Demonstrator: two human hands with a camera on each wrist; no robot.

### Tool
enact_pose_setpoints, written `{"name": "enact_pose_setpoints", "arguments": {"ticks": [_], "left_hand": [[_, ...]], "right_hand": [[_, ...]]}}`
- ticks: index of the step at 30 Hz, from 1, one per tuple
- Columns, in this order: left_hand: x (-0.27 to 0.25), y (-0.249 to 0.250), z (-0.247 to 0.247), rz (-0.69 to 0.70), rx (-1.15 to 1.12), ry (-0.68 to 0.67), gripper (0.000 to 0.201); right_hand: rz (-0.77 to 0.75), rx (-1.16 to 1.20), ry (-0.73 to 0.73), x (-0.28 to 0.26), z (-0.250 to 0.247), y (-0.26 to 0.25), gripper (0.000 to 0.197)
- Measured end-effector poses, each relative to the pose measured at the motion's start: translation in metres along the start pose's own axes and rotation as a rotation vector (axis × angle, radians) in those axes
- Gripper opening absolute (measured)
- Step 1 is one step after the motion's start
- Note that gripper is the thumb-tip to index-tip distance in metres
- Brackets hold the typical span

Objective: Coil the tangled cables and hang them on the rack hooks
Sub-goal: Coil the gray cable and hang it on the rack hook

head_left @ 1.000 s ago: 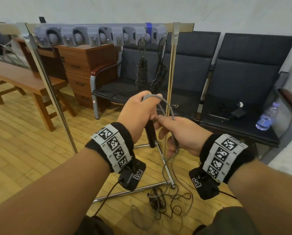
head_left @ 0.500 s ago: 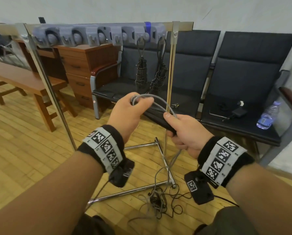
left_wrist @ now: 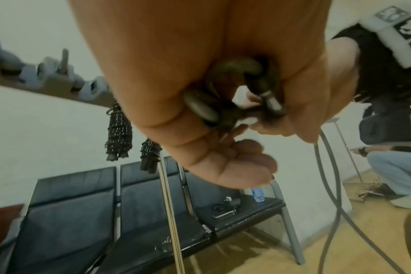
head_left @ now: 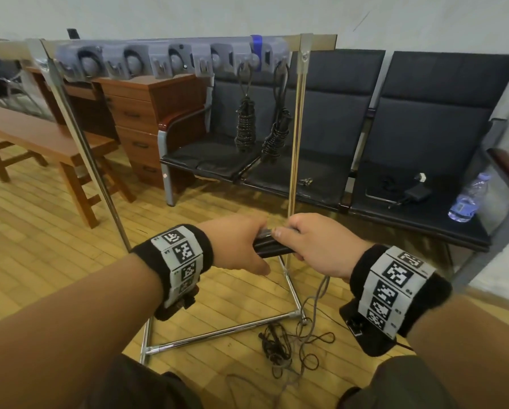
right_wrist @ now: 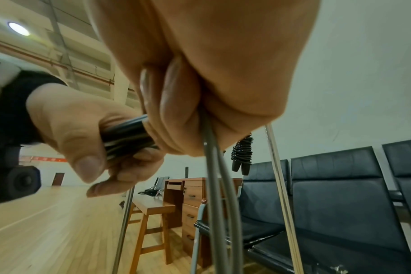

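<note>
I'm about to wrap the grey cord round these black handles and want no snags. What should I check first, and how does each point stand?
1. Both handles held together: ok. The left hand and right hand grip the black handles.
2. Cord under control: ok. The grey cord runs down out of the right hand.
3. Cord free of the floor tangle: cannot tell; it drops toward that pile.
4. Cord clear of the rack's base bar: not ok; it crosses it near the corner.
5. Free hook on the rack: ok. Two coiled bundles hang at the right end; hooks further left are bare.
</note>
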State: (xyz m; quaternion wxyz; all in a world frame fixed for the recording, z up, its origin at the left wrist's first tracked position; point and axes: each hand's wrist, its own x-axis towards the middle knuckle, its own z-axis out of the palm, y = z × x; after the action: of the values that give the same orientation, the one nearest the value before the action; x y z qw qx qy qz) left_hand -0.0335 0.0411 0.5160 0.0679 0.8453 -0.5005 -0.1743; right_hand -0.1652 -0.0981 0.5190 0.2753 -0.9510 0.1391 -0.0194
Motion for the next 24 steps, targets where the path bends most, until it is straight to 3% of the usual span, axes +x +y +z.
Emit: {"name": "enact_pose_setpoints", "arguments": {"ticks": [4, 10, 14, 16, 21, 24], "left_hand": [[0.001, 0.005, 0.003, 0.013, -0.018, -0.007, 0.037], [-0.003, 0.006, 0.003, 0.045, -0.019, -0.048, 0.040], [-0.002, 0.003, 0.005, 0.067, -0.008, -0.080, 0.041], [-0.002, -0.003, 0.007, 0.038, 0.023, -0.086, 0.038], [-0.007, -0.009, 0.010, 0.056, -0.014, -0.106, 0.038], [-0.011, -0.010, 0.008, 0.098, -0.134, -0.100, 0.033]], "right_hand": [[-0.015, -0.036, -0.031, -0.002, 0.000, 0.001, 0.032], [-0.018, -0.063, -0.272, -0.006, -0.025, 0.012, 0.016], [-0.100, -0.406, -0.171, -0.005, -0.039, 0.013, 0.024], [-0.150, -0.469, -0.151, -0.005, -0.047, 0.014, 0.019], [-0.222, -0.303, -0.069, -0.005, -0.054, 0.023, 0.018], [-0.178, -0.171, 0.024, -0.001, -0.052, 0.034, 0.018]]}}
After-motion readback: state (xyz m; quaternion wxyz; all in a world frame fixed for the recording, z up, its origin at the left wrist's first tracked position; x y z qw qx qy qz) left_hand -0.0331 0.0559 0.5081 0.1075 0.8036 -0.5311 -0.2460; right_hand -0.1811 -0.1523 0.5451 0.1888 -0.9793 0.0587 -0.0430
